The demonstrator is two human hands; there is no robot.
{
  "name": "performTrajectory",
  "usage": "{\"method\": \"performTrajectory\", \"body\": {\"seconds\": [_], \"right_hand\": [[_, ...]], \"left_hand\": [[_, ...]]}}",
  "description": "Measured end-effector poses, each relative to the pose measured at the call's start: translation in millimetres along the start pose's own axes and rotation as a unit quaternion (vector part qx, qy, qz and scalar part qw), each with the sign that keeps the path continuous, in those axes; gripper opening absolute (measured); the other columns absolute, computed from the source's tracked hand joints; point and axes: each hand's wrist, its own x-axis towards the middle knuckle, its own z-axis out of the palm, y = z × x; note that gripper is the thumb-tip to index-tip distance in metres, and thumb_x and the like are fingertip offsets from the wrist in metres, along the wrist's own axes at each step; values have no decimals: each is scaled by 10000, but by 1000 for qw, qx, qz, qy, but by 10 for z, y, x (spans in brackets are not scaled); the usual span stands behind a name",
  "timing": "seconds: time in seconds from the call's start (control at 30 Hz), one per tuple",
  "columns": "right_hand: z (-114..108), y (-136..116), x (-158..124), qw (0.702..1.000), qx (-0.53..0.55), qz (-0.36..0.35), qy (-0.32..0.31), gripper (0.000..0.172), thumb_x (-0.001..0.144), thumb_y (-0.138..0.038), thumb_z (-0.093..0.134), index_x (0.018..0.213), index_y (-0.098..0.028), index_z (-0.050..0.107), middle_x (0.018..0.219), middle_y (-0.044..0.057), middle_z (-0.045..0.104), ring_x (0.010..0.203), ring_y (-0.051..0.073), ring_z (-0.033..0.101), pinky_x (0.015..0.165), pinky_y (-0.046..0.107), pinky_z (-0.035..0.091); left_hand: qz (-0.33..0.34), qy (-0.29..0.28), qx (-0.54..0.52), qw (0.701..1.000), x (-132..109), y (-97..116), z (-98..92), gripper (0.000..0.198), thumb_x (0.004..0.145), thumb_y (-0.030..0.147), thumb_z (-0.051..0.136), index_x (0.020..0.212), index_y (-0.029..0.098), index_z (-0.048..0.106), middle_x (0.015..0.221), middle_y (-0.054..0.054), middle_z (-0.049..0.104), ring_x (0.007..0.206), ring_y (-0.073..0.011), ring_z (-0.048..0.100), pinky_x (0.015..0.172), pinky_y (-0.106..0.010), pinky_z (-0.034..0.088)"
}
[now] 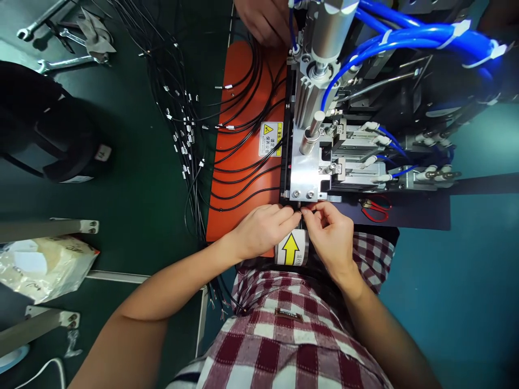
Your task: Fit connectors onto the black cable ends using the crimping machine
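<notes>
My left hand and my right hand meet fingertip to fingertip at the front of a metal machine head. Both pinch a thin black cable right under the machine's silver plate. The cable end is hidden between my fingers. Several more black cables with metal tips lie looped across an orange mat to the left of the machine. A label with a yellow arrow sits just below my hands.
Another person's hand rests at the far end of the orange mat. Blue air hoses arch over the machine. Red-handled pliers lie right of my hands. Wrenches lie far left, a plastic bag near left.
</notes>
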Motion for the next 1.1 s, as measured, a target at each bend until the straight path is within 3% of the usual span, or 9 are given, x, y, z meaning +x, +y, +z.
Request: {"method": "performTrajectory", "body": {"seconds": [0.37, 0.53, 0.73, 0.93, 1.1], "right_hand": [[123, 100, -19, 979, 196, 49, 20, 157, 859, -327, 589, 783, -193, 566, 576, -56, 437, 498, 96, 363, 481, 223, 316], [75, 119, -26, 983, 174, 66, 5, 179, 841, -354, 627, 864, -177, 635, 566, -57, 432, 497, 95, 346, 476, 229, 296], [158, 62, -4, 975, 203, 86, 16, 154, 819, -323, 649, 802, -171, 629, 548, -73, 372, 490, 89, 318, 466, 225, 268], [154, 94, -29, 988, 148, 47, 9, 138, 865, -306, 598, 801, -185, 581, 565, -72, 381, 516, 94, 349, 522, 234, 311], [109, 151, -28, 969, 233, 73, -29, 138, 879, -304, 562, 818, -180, 564, 593, -61, 412, 517, 94, 336, 496, 236, 283]], "left_hand": [[5, 15, 8, 1000, 1, -3, 11, 252, 967, 135, 371, 1048, 96, 607, 749, -52, 618, 634, -156, 546, 539, -279, 424], [2, 19, 9, 1000, 6, 1, 6, 236, 968, 145, 384, 1046, 100, 601, 743, -44, 616, 627, -154, 541, 542, -280, 410], [2, 34, -4, 999, 9, 1, 10, 206, 957, 131, 412, 1038, 93, 597, 739, -38, 615, 622, -158, 542, 540, -287, 403], [1, 26, 0, 1000, 9, 4, 16, 215, 964, 137, 397, 1047, 96, 591, 735, -38, 606, 620, -155, 538, 535, -286, 400], [-1, 26, 1, 1000, -2, 7, 20, 232, 971, 137, 373, 1048, 99, 588, 741, -36, 603, 631, -157, 538, 539, -291, 401]]}}
